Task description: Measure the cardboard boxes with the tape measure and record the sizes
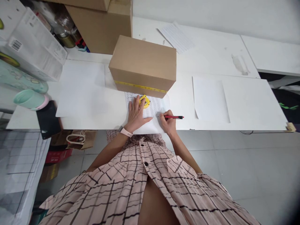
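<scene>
My left hand [136,113] lies flat with fingers stretched on a printed sheet [156,105], its fingertips on a yellow tape measure case [145,101]. The yellow tape [140,86] runs along the front face of a brown cardboard box [144,64] that stands on the white table [246,103] just behind the sheet. My right hand [168,122] is closed round a red pen [173,117], with its tip on the sheet.
A blank white sheet [209,100] lies to the right and another printed sheet [176,37] at the back. Larger cardboard boxes [100,28], white cartons [35,47], a mint cup [29,99] and a black phone [48,120] crowd the left. Tiled floor lies below the table edge.
</scene>
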